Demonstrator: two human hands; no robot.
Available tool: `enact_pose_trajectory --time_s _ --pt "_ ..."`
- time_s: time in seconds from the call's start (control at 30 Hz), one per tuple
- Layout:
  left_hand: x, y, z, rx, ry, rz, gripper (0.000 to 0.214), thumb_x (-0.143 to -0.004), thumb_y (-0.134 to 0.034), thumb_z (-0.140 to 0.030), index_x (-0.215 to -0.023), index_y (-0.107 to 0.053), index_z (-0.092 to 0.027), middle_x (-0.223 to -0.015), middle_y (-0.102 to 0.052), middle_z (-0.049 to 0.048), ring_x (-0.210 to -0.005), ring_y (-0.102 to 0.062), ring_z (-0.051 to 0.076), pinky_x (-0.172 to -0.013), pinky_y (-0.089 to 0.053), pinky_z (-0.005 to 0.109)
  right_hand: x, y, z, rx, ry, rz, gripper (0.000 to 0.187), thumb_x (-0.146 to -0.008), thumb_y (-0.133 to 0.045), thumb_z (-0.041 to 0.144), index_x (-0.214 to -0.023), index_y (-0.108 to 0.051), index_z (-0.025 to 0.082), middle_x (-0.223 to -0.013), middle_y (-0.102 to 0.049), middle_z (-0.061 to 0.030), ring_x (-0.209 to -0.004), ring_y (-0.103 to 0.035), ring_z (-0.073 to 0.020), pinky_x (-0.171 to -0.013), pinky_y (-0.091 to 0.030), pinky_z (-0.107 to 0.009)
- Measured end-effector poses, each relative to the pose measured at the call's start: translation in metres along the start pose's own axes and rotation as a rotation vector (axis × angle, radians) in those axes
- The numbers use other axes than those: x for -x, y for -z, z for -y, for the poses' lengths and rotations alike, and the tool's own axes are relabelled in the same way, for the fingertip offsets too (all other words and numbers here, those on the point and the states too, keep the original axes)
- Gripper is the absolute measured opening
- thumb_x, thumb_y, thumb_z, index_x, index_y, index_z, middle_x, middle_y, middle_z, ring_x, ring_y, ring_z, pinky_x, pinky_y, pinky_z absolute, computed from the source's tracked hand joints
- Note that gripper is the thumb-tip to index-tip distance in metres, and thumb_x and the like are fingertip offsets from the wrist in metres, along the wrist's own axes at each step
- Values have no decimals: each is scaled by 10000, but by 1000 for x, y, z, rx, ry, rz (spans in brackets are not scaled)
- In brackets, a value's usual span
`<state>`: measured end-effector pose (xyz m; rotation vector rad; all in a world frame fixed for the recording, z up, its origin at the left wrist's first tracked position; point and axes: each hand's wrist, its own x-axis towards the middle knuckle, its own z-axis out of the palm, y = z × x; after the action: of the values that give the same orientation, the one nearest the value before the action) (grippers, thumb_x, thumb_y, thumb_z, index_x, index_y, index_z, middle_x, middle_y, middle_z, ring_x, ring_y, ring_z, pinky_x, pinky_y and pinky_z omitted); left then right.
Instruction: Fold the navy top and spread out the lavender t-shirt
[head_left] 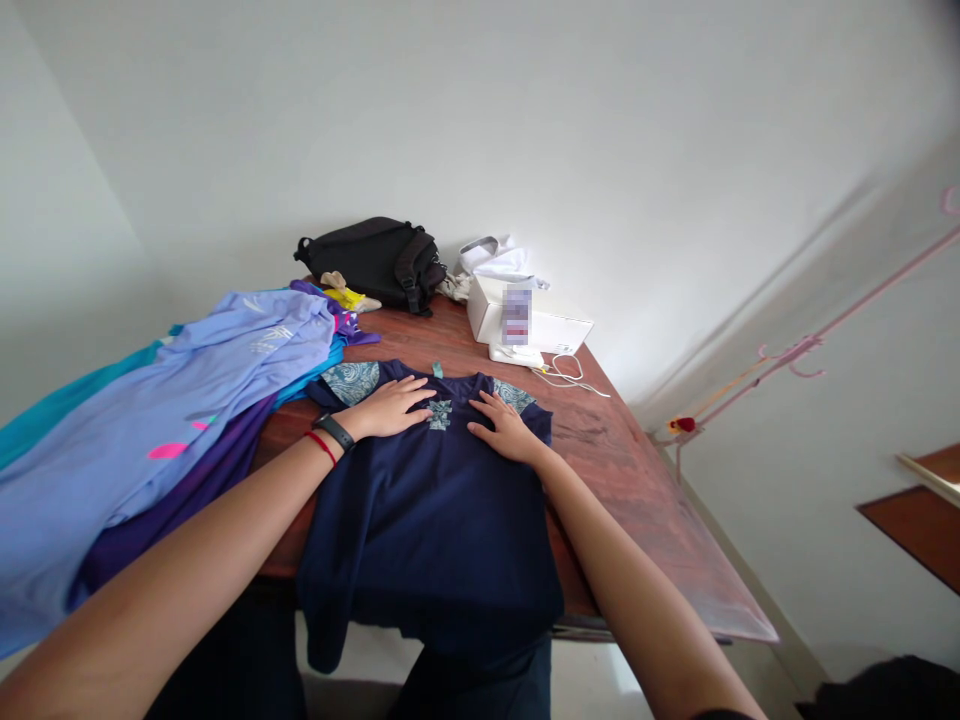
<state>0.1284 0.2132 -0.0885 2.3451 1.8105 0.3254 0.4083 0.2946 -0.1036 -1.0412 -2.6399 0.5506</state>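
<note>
A dark navy shirt lies spread on the reddish wooden table, its lower part hanging over the near edge. It has teal patterned shoulder patches and a small teal chest print. My left hand rests flat on the upper chest with fingers stretched out; a black band and a red string circle that wrist. My right hand also lies flat on the shirt, just right of the print, fingers spread. Neither hand grips the cloth.
A pile of lilac, purple and teal garments covers the table's left side. At the back stand a black bag, a white box with a white cable, and white cloth. A pink line with hooks runs along the right wall.
</note>
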Motion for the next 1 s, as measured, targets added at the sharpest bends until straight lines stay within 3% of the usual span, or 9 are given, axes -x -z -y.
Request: enact_pose_trajectory --time_s 1.0 --pt "-1 -2 1 -22 -2 4 620 -1021 -346 -602 -1528 -461 -264 -1650 -311 92 -1524 -270 310 -1223 -248 473 0 3 3 25 -8 27 629 -966 -541 535 -1513 -478 233 -1645 -316 -112 -1552 -187 -328 -1240 -164 -567"
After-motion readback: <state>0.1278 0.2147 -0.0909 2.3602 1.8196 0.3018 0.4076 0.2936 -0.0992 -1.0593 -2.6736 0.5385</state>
